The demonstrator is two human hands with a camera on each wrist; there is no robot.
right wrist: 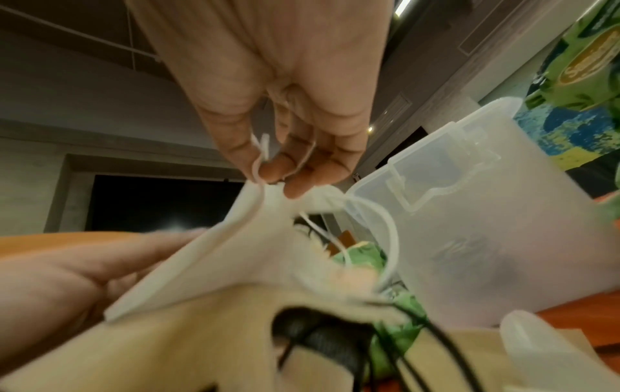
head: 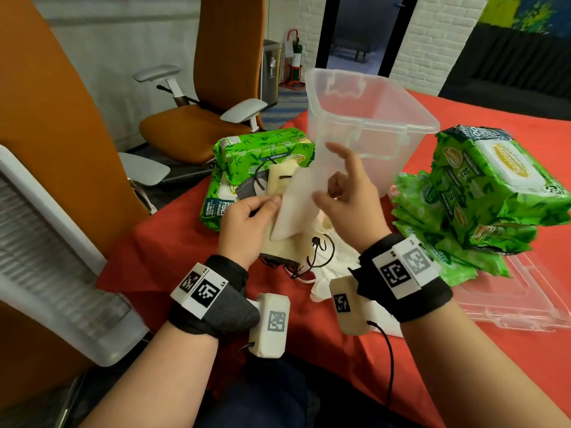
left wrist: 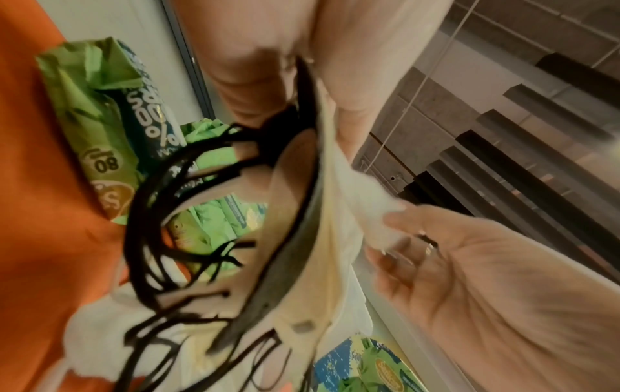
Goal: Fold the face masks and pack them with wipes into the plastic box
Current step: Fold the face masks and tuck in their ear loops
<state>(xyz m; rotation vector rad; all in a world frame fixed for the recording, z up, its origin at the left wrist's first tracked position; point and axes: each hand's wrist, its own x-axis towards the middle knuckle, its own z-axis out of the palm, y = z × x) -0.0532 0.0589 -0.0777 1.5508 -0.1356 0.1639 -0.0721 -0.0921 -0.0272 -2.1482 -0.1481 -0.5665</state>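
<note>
A white face mask (head: 296, 206) is held in the air between both hands, above a pile of masks (head: 312, 251) with black ear loops on the red table. My left hand (head: 247, 217) grips a stack of masks, cream and dark grey, with the white one on top (left wrist: 335, 238). My right hand (head: 343, 196) pinches the white mask's far edge and its white ear loop (right wrist: 258, 164), index finger raised. The clear plastic box (head: 370, 118) stands empty just behind the hands. Green wipes packs lie left (head: 262, 152) and right (head: 488, 186).
The box's clear lid (head: 519, 298) lies flat at the right, partly under the wipes. Orange office chairs (head: 216, 88) stand beyond the table's left edge. A white grille-like object (head: 46, 242) is at the near left. The red tablecloth (head: 340, 350) is bare in front of me.
</note>
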